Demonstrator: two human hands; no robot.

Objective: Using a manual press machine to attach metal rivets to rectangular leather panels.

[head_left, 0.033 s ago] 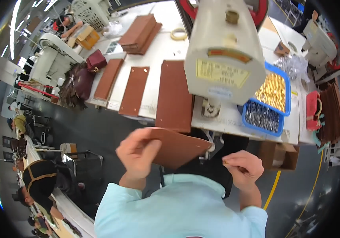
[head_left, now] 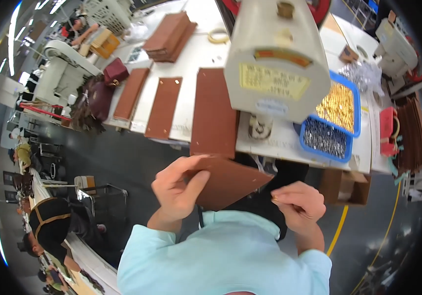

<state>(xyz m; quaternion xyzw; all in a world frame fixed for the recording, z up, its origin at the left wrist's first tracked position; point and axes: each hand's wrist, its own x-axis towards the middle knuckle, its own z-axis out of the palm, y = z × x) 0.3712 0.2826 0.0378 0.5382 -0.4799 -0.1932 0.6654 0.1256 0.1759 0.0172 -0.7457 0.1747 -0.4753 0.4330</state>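
Narrow brown panel (head_left: 164,108): is lying on the white table (head_left: 187,93), far of the left hand (head_left: 177,186); its long axis is running near to far.
Left hand's grip: thumb and fingers are pinching the left part of the held panel, nearly closed, only the sheet between them.
Large brown panel (head_left: 214,113): is lying on the table's near edge, beyond the held panel.
Held panel (head_left: 228,184): is hanging in front of the table, reaching rightward from the left hand and tapering in view to a right corner; foreshortening is hiding its true long axis.
Key relation: that corner is lying just far of the right fingertips, apart from them; a pale mark (head_left: 255,187) is showing farther left. The right hand is sitting nearer the corner.
Right hand (head_left: 300,204): thumb and index are pinching what is appearing as a small gold-coloured piece (head_left: 274,198), tips almost meeting.
Blue trays (head_left: 325,156): are standing far and right of that hand.
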